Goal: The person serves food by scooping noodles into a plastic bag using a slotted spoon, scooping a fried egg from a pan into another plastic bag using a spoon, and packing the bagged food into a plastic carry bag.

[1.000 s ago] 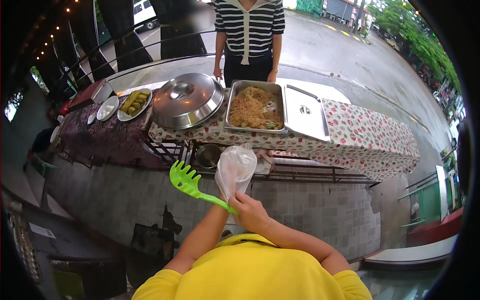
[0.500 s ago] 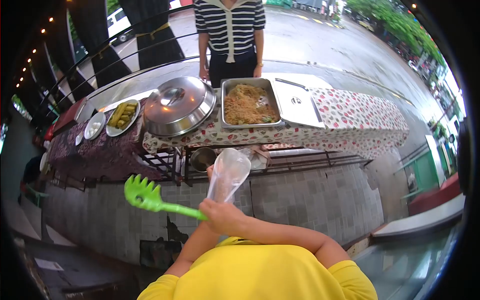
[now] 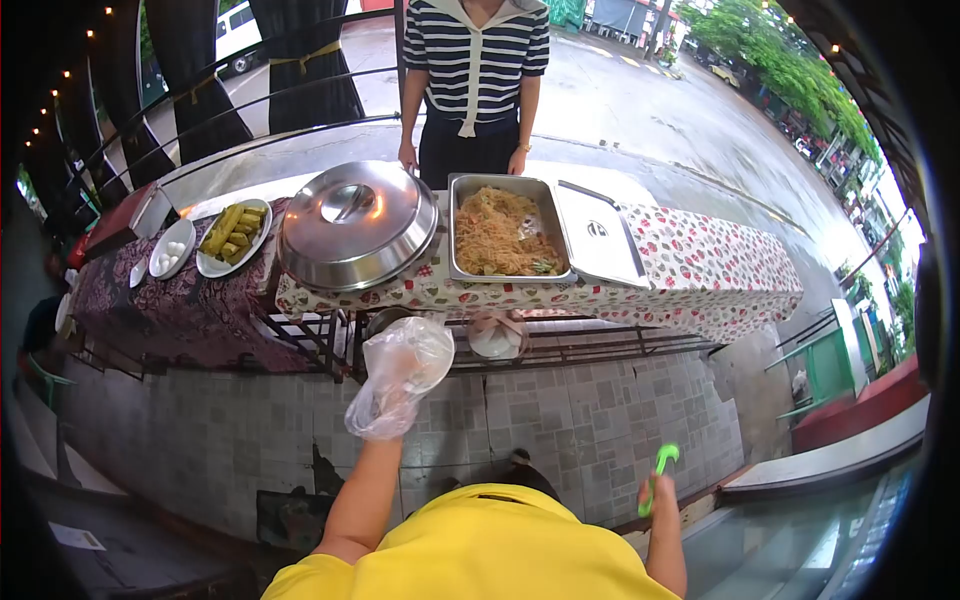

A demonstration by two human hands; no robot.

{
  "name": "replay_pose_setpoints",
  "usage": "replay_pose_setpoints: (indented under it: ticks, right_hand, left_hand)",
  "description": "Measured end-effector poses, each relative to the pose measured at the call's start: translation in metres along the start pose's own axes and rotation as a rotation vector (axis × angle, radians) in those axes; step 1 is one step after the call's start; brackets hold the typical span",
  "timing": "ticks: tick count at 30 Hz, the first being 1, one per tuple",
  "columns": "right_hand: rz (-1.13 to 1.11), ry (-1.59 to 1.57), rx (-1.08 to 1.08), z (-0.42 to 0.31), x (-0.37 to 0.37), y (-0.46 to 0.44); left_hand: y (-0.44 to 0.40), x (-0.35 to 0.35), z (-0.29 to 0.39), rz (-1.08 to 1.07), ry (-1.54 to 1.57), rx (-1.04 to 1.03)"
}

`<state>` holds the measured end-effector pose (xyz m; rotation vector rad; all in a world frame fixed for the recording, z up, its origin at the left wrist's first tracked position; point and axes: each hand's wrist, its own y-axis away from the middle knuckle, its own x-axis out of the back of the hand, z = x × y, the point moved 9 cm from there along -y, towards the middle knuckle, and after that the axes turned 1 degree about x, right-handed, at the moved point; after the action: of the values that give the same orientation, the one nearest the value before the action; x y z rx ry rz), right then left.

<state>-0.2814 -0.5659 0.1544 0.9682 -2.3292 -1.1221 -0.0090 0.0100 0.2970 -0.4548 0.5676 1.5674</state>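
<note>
A clear plastic bag covers my left hand, which is raised near the table's front edge. A round whitish shape shows at its fingers, but the plastic blurs the fingers and whatever they hold. Low on the right, my right hand is closed on the green serving fork, whose head points up. Beyond my left hand stand the large domed steel lid and the steel tray of noodles. A flat steel lid rests against the tray's right side.
A person in a striped top stands across the table. The patterned tablecloth extends right. At the left are a plate of wrapped green food and a bowl of eggs. Beneath the table is a white bag.
My hands have moved apart. My left hand, covered by the bag, moved left and forward; my right hand swung to the lower right with the green fork.
</note>
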Motion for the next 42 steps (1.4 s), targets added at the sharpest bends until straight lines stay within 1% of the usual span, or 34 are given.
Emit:
replay_pose_setpoints:
  ticks: [1, 2, 3, 5, 6, 8, 10, 12, 14, 16, 18, 20, 22, 23, 26, 29, 32, 35, 36, 37, 39, 40, 42]
  right_hand:
    - [0.117, 0.11, -0.026, 0.027, 0.027, 0.008]
    - [0.233, 0.232, -0.039, 0.024, 0.042, 0.019]
    - [0.188, 0.176, -0.017, 0.005, 0.03, 0.034]
    - [0.109, 0.044, -0.012, -0.037, -0.028, 0.074]
    - [0.189, -0.022, 0.29, -0.079, -0.051, 0.076]
    - [-0.014, 0.143, 0.537, -0.152, -0.12, 0.082]
    - [-0.112, 0.51, 0.799, -0.229, -0.202, 0.126]
    - [-0.229, 0.72, 0.975, -0.277, -0.264, 0.122]
    - [-0.349, 0.772, 0.957, -0.312, -0.329, 0.137]
    - [-0.357, 1.099, 1.198, -0.343, -0.387, 0.152]
    - [-0.271, 1.338, 1.545, -0.363, -0.436, 0.153]
    - [-0.214, 1.376, 1.551, -0.38, -0.484, 0.135]
    - [-0.208, 1.402, 1.669, -0.382, -0.534, 0.131]
    - [-0.201, 1.419, 1.733, -0.384, -0.546, 0.132]
    - [-0.194, 1.659, 1.753, -0.373, -0.554, 0.125]
    - [-0.25, 1.768, 1.579, -0.383, -0.523, 0.091]
    - [-0.186, 1.763, 1.489, -0.404, -0.516, 0.105]
    - [-0.155, 1.589, 1.548, -0.402, -0.547, 0.109]
    - [-0.114, 1.666, 1.54, -0.393, -0.558, 0.097]
    - [-0.163, 1.712, 1.47, -0.384, -0.553, 0.089]
    - [-0.27, 1.802, 1.34, -0.364, -0.541, 0.088]
    - [-0.285, 1.93, 1.175, -0.36, -0.528, 0.097]
    - [-0.272, 1.945, 1.109, -0.371, -0.514, 0.124]
  left_hand:
    - [0.0, 0.002, 0.004, 0.002, -0.022, -0.008]
    - [-0.001, 0.003, 0.007, 0.003, -0.035, -0.019]
    - [-0.001, 0.004, 0.007, 0.0, -0.038, -0.016]
    - [-0.008, 0.003, 0.005, -0.03, -0.047, 0.019]
    - [-0.015, -0.001, 0.003, -0.053, -0.035, 0.042]
    - [-0.031, -0.012, -0.001, -0.098, -0.013, 0.069]
    - [-0.048, -0.027, -0.001, -0.133, 0.006, 0.081]
    - [-0.064, -0.041, 0.0, -0.154, 0.025, 0.088]
    - [-0.076, -0.054, -0.001, -0.151, 0.04, 0.091]
    - [-0.085, -0.063, -0.001, -0.131, 0.057, 0.091]
    - [-0.094, -0.068, -0.003, -0.103, 0.077, 0.077]
    - [-0.102, -0.07, -0.007, -0.066, 0.095, 0.063]
    - [-0.111, -0.07, -0.012, -0.035, 0.12, 0.055]
    - [-0.117, -0.07, -0.013, -0.027, 0.136, 0.047]
    - [-0.131, -0.062, -0.011, -0.006, 0.16, 0.039]
    - [-0.145, -0.045, -0.011, 0.013, 0.187, 0.04]
    - [-0.156, -0.028, -0.023, 0.024, 0.227, 0.066]
    - [-0.176, -0.003, -0.046, 0.027, 0.16, 0.102]
    - [-0.184, 0.006, -0.055, 0.027, 0.111, 0.115]
    - [-0.189, 0.015, -0.062, 0.03, 0.061, 0.123]
    - [-0.183, -0.018, -0.041, -0.027, -0.005, 0.089]
    - [-0.177, -0.039, -0.027, -0.052, -0.037, 0.071]
    - [-0.169, -0.072, -0.001, -0.082, -0.024, 0.06]
